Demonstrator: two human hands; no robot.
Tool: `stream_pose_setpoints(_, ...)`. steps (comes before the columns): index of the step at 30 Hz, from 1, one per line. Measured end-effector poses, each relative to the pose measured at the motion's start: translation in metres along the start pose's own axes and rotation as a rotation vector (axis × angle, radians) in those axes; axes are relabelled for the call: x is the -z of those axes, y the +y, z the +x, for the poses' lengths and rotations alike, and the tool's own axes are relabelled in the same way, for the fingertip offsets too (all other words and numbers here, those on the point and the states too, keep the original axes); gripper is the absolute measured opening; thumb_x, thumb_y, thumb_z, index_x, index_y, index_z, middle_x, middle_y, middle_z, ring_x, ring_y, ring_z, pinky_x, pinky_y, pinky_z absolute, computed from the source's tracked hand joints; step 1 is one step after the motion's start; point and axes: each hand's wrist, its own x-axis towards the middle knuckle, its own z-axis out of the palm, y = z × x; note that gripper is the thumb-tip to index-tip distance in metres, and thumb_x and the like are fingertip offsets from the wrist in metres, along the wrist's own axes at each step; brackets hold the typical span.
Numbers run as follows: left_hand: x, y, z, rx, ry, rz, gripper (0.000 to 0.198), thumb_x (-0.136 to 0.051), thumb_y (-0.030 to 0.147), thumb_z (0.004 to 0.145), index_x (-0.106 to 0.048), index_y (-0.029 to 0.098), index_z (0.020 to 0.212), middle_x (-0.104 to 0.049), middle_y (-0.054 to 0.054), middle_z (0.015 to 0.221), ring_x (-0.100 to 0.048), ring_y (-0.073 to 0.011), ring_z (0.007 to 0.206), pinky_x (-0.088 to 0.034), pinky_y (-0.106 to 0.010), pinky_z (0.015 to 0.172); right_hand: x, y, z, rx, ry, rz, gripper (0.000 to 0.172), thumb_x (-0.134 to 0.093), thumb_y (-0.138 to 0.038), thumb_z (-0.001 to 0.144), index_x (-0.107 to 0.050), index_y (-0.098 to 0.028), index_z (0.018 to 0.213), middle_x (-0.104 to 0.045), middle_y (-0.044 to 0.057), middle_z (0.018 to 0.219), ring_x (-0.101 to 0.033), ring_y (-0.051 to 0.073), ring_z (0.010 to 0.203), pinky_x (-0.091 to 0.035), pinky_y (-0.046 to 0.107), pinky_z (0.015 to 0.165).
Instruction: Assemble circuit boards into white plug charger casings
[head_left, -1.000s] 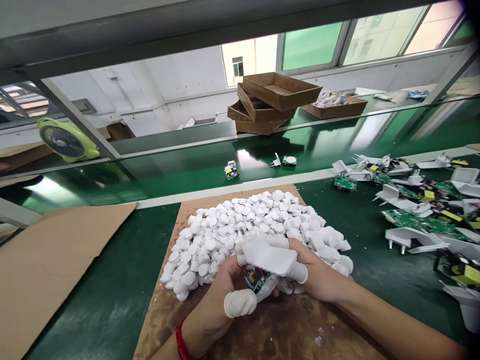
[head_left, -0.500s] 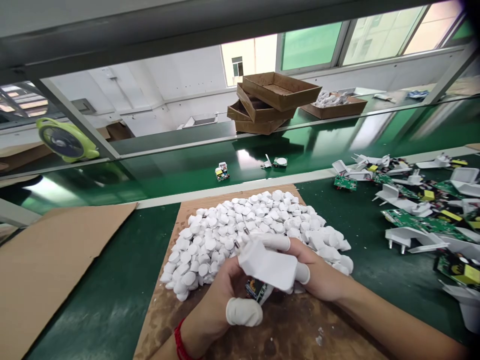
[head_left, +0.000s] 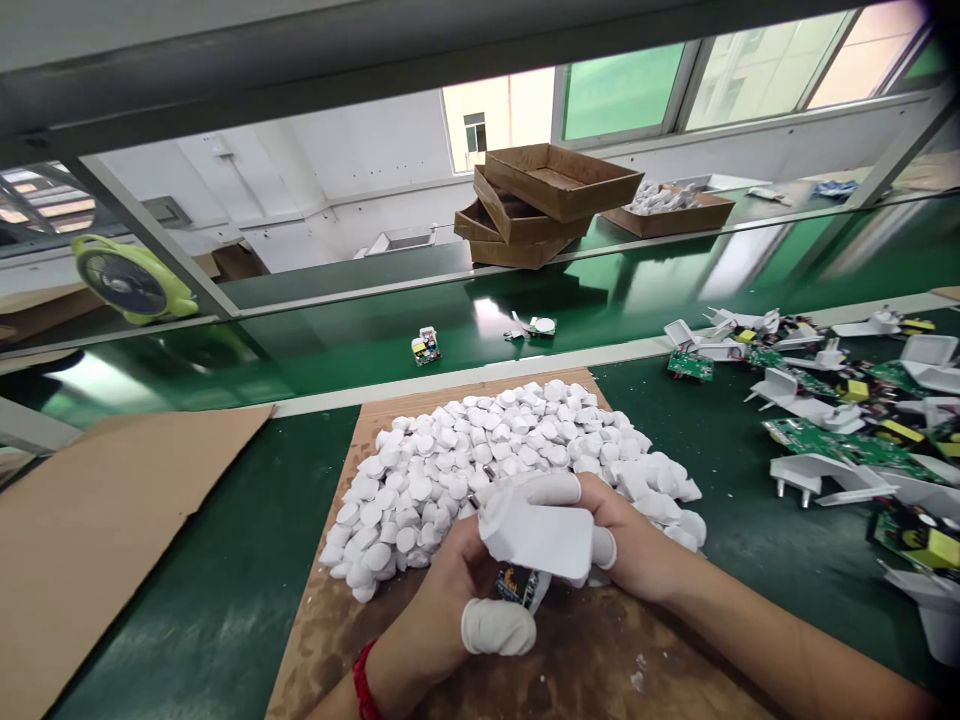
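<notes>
The white plug housing (head_left: 544,540) is held up between the two hands, above the near part of the brown mat (head_left: 615,660) on the green tabletop (head_left: 225,560). The right hand (head_left: 626,540) has a narrow, closed grip on it: one cot-covered finger lies along the top, another wraps the right end. The left hand (head_left: 450,585) cups the left side and underside, its thumb in a white finger cot (head_left: 499,628) lying just below the circuit board (head_left: 516,582), which shows under the housing. That grip seems to be around the board, though the other left fingertips are hidden, so how hard they press is unclear.

The housing looks like smooth, rigid plastic, so I expect it to be light and stiff, and a little slippery; the cots should add some bite. The broad flat face and the side walls look the safest places to take hold. The circuit board is likely the fragile part: best steadied by its edges, with no squeezing on its components. The metal pins (head_left: 488,472) at the upper left are probably sturdy but make a poor, narrow hold. Behind the hands, the pile of white pieces (head_left: 420,480) looks light and apt to scatter if knocked.
</notes>
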Motion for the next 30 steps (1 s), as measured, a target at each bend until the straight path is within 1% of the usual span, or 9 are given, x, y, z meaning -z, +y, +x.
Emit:
stream_pose_setpoints(4,-0.006,0.01,0.002,0.001,-0.102,-0.015,0.079,-0.076,0.066,0.05,-0.066,0.017,0.111,-0.067,-0.01,0.098,-0.058,-0.0311,0.094,-0.047,-0.037,0.082,0.003,0.01,-0.001,-0.024,0.018,0.097,0.034,-0.073,-0.048,0.073,-0.075,-0.017,0.088,-0.066,0.005,0.072,-0.056,0.013,0.056,-0.044,0.022,0.048)
stream_pose_setpoints(8,-0.011,0.015,0.001,0.002,-0.124,-0.052,0.072,-0.075,0.064,0.057,-0.065,0.016,0.111,-0.066,-0.008,0.082,-0.059,-0.0245,0.079,-0.046,-0.034,0.075,0.001,0.011,-0.001,-0.071,-0.05,0.246,0.034,-0.078,-0.046,0.067,-0.073,-0.015,0.08,-0.059,0.001,0.061,-0.053,0.01,0.047,-0.039,0.017,0.04)
stream_pose_setpoints(11,-0.012,0.013,0.001,0.032,-0.159,-0.147,0.064,-0.074,0.064,0.059,-0.068,0.014,0.099,-0.063,-0.006,0.074,-0.057,-0.0187,0.067,-0.044,-0.029,0.066,-0.002,0.009,0.0,-0.09,-0.099,0.367,0.031,-0.082,-0.04,0.062,-0.072,-0.015,0.077,-0.054,-0.002,0.059,-0.048,0.007,0.045,-0.042,0.016,0.039)
stream_pose_setpoints(14,-0.011,0.01,0.002,0.045,-0.198,-0.203,0.063,-0.072,0.067,0.058,-0.068,0.012,0.089,-0.063,-0.006,0.073,-0.056,-0.016,0.063,-0.042,-0.027,0.064,-0.003,0.009,0.001,-0.108,-0.113,0.436,0.026,-0.084,-0.032,0.06,-0.071,-0.015,0.075,-0.053,-0.002,0.057,-0.046,0.006,0.044,-0.041,0.014,0.037)
stream_pose_setpoints(18,-0.008,0.004,0.0,0.059,-0.264,-0.262,0.063,-0.076,0.059,0.059,-0.065,0.013,0.102,-0.064,-0.007,0.081,-0.058,-0.0164,0.067,-0.046,-0.029,0.069,-0.002,0.01,-0.001,-0.107,-0.109,0.43,0.026,-0.085,-0.03,0.059,-0.069,-0.014,0.071,-0.055,-0.002,0.056,-0.049,0.005,0.042,-0.043,0.014,0.038)
stream_pose_setpoints(21,-0.007,0.0,-0.002,0.072,-0.277,-0.265,0.063,-0.076,0.054,0.062,-0.062,0.017,0.111,-0.064,-0.007,0.085,-0.06,-0.0163,0.069,-0.046,-0.028,0.071,-0.001,0.008,-0.002,-0.121,-0.116,0.407,0.028,-0.087,-0.03,0.056,-0.067,-0.012,0.066,-0.057,-0.002,0.059,-0.049,0.004,0.041,-0.044,0.013,0.039)
stream_pose_setpoints(24,-0.008,0.002,-0.001,0.093,-0.269,-0.264,0.063,-0.076,0.056,0.062,-0.062,0.017,0.111,-0.064,-0.006,0.085,-0.06,-0.0163,0.069,-0.046,-0.028,0.072,-0.002,0.007,-0.002,-0.122,-0.121,0.391,0.028,-0.086,-0.033,0.059,-0.067,-0.012,0.066,-0.058,-0.001,0.064,-0.049,0.003,0.04,-0.042,0.012,0.036)
stream_pose_setpoints(27,-0.012,0.009,0.002,0.082,-0.24,-0.271,0.066,-0.075,0.061,0.059,-0.065,0.015,0.105,-0.064,-0.007,0.086,-0.059,-0.0167,0.067,-0.046,-0.029,0.07,-0.002,0.006,-0.001,-0.099,-0.132,0.353,0.029,-0.081,-0.038,0.066,-0.067,-0.012,0.071,-0.058,0.0,0.064,-0.05,0.004,0.041,-0.043,0.013,0.037)
stream_pose_setpoints(30,-0.013,0.014,0.003,0.017,-0.199,-0.263,0.057,-0.071,0.061,0.065,-0.068,0.013,0.097,-0.065,-0.007,0.076,-0.059,-0.0182,0.066,-0.045,-0.03,0.071,-0.002,0.005,-0.001,-0.078,-0.064,0.274,0.034,-0.073,-0.046,0.074,-0.068,-0.013,0.08,-0.057,-0.001,0.059,-0.051,0.006,0.041,-0.041,0.013,0.036)
